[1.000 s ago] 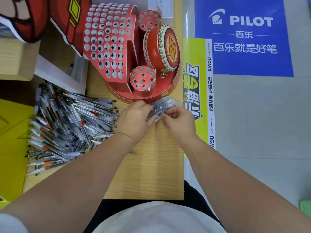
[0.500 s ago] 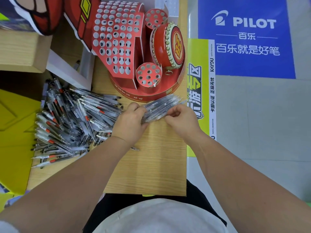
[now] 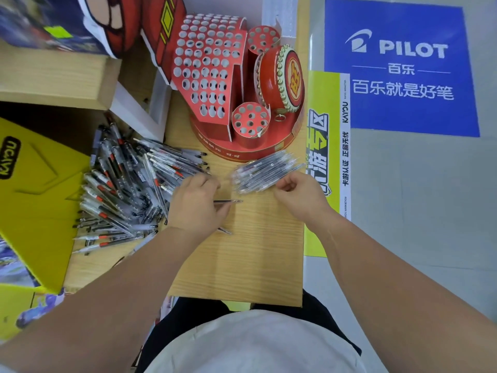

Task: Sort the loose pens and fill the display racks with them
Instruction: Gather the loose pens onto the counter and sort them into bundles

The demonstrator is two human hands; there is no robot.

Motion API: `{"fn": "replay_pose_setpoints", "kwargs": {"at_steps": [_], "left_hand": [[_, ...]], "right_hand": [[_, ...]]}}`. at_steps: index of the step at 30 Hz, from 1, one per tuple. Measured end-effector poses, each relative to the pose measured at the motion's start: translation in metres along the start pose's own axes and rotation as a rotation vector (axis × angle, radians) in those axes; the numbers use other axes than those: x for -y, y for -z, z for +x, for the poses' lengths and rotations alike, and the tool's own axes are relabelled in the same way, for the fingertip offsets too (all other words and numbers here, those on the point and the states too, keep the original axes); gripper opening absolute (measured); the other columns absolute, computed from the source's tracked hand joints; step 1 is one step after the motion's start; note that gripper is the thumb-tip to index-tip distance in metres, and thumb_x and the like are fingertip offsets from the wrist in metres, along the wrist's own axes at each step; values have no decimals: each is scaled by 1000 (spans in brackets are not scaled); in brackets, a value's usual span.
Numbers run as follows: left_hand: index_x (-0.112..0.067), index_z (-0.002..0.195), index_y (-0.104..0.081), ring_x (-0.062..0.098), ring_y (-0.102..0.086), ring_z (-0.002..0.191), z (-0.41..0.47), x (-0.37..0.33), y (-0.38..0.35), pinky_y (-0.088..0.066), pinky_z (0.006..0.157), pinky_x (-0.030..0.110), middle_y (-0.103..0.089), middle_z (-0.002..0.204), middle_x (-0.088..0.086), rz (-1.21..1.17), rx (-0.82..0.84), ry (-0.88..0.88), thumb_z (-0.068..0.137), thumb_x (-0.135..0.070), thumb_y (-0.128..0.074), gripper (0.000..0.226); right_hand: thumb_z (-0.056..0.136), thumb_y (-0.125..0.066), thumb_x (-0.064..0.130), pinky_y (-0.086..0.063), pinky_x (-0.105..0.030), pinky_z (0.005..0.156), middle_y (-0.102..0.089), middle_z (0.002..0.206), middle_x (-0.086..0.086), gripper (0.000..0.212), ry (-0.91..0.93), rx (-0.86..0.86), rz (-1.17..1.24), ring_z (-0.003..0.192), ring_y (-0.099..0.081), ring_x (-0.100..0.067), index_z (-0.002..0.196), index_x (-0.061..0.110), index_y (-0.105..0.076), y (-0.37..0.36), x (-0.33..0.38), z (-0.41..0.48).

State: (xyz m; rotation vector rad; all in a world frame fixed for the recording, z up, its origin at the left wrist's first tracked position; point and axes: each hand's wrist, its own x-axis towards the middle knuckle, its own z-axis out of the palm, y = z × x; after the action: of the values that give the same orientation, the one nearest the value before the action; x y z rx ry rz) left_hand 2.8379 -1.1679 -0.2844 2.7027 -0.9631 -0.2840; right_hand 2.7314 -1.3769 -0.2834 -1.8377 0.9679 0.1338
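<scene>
A red cardboard display rack full of empty holes stands at the back of the wooden table, with a small round holder in front of it. A large pile of loose pens lies on the left. A bundle of clear pens sits just in front of the rack. My right hand pinches the bundle's near right end. My left hand is beside the pile, curled round a single pen whose tip pokes out to the right.
A red drum ornament and a second round holder share the rack's base. A wooden box stands at the back left, yellow cardboard at the left. The table's right edge drops to a floor with a blue sign.
My left hand has let go of the bundle and drawn back toward me with one pen in it. The bundle now rests near the rack, held only by my right hand.
</scene>
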Motion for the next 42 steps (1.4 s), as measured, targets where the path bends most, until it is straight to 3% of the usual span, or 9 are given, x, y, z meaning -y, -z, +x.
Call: {"fn": "replay_pose_setpoints", "kwargs": {"at_steps": [12,16,20,28,30,32,35,38,42], "left_hand": [[-8,113,-70,39,-58,101,-61,56,21,-52,90,50,-58,108,12,-6,-111,226,78,-29,-84,44],[-7,114,-68,40,-58,105,-80,71,30,-50,92,50,-58,112,16,-42,-149,369,79,-28,-83,43],[-9,116,-68,37,-57,107,-96,92,37,-51,90,48,-58,113,14,-54,-129,476,82,-31,-80,42],[-9,115,-68,34,-56,107,-123,124,46,-46,89,40,-59,114,12,-195,-226,585,83,-28,-80,39],[-10,116,-68,33,-56,108,-125,127,46,-46,89,40,-59,116,12,-217,-219,595,84,-27,-79,38],[-11,119,-67,33,-55,110,-124,128,48,-47,90,40,-59,118,11,-239,-201,615,85,-29,-78,40],[-12,122,-67,32,-56,110,-119,123,50,-48,89,40,-59,119,11,-256,-203,580,86,-28,-76,41],[-13,122,-67,29,-58,108,-110,112,49,-51,87,40,-60,116,8,-278,-204,500,86,-28,-75,40],[-13,121,-67,25,-61,103,-93,99,50,-53,84,38,-59,116,6,-329,-197,464,88,-28,-75,38]], "right_hand": [[79,-69,18,-47,-29,71,-65,78,10,6,4,0,-208,80,-63,-17,82,24,-68,-17,0,-21],[83,-70,24,-52,-35,73,-64,90,4,11,282,32,-392,84,-62,-21,94,21,-70,-48,22,-33],[90,-68,34,-52,-39,88,-60,116,-3,37,561,98,-624,110,-56,-27,124,21,-66,-91,51,-39],[94,-61,34,-50,-41,97,-68,111,-4,30,543,153,-989,120,-54,-30,120,20,-67,-114,64,-29],[93,-59,30,-51,-41,92,-70,102,-7,23,555,103,-953,114,-59,-32,106,14,-70,-112,64,-32],[91,-59,22,-52,-39,77,-68,86,-9,14,570,46,-877,93,-65,-34,91,11,-67,-112,63,-37],[91,-58,14,-36,-32,56,-53,72,-4,13,540,31,-676,67,-54,-30,80,14,-52,-112,64,-45],[96,-55,18,-31,-31,56,-48,79,-1,8,484,117,-609,67,-53,-29,91,17,-49,-114,61,-52],[90,-66,45,-52,-35,65,-52,96,1,37,393,206,-773,79,-61,-25,113,20,-54,-120,56,-57]]}}
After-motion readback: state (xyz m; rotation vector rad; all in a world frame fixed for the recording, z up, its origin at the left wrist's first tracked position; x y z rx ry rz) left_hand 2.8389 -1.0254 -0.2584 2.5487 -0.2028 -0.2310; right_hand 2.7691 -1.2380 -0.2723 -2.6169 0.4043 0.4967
